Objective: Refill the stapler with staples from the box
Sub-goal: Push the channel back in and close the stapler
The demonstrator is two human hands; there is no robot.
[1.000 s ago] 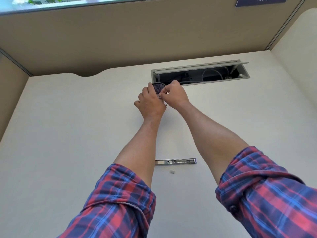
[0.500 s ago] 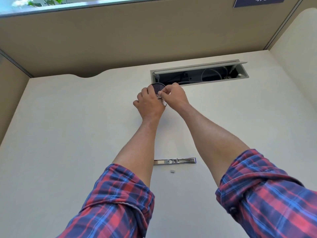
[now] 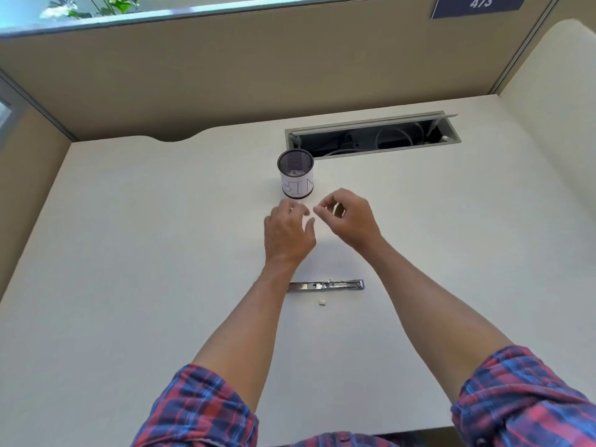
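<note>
A slim metal stapler [image 3: 326, 285] lies flat on the white desk [image 3: 129, 253], partly hidden at its left end by my left forearm. A small white piece [image 3: 322, 302] rests just in front of it. Farther back stands a black mesh cup [image 3: 295, 173] with a paper label reading BIN and some small bits inside. My left hand [image 3: 287, 233] hovers just in front of the cup, fingers loosely spread and empty. My right hand [image 3: 348, 217] is beside it, thumb and forefinger pinched close; nothing shows between them. No staple box is in view.
An open cable tray [image 3: 374, 137] with wires is set into the desk behind the cup. Beige partition walls [image 3: 258, 75] enclose the desk at the back and sides. A sign reading 473 [image 3: 480, 3] hangs at top right.
Both hands were together at the rim of the mesh cup. They have pulled back toward me and apart, leaving the cup standing uncovered.
</note>
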